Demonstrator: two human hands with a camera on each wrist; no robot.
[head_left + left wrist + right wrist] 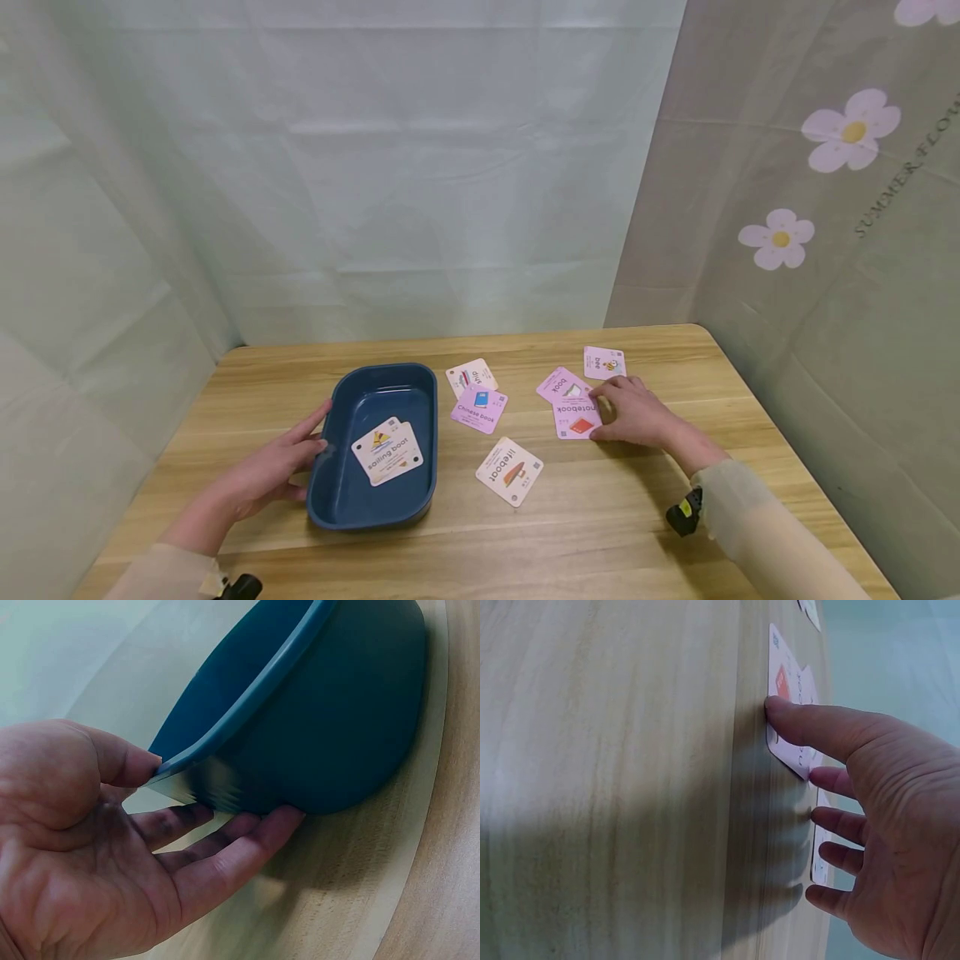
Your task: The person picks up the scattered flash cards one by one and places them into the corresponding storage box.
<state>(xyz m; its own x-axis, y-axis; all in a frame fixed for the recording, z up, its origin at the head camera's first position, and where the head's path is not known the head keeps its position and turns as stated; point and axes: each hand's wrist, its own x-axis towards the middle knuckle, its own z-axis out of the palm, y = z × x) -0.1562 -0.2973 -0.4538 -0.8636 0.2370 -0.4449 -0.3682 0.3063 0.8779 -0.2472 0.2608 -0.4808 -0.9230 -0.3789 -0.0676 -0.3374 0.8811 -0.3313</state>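
At the left, my left hand (277,468) holds the side of a deep blue plastic basin (321,500). In the left wrist view the thumb is on its rim and the fingers (244,859) lie against the outer wall low down. Two sailing boat cards (387,454) lie overlapping inside the basin. On the right, my right hand (637,414) has thumb and index finger at two corners of a pink notebook card (573,417), pinching it by its edges. The notebook card overlaps a pink book card (561,385). A bee card (604,363) lies just beyond the right fingers.
Between the basin and the right hand lie a ship card (471,377), a Chinese book card (480,408) overlapping it, and a lifeboat card (510,472) nearer the front. The wooden table (555,542) ends at pale curtains (420,183) behind and at both sides.
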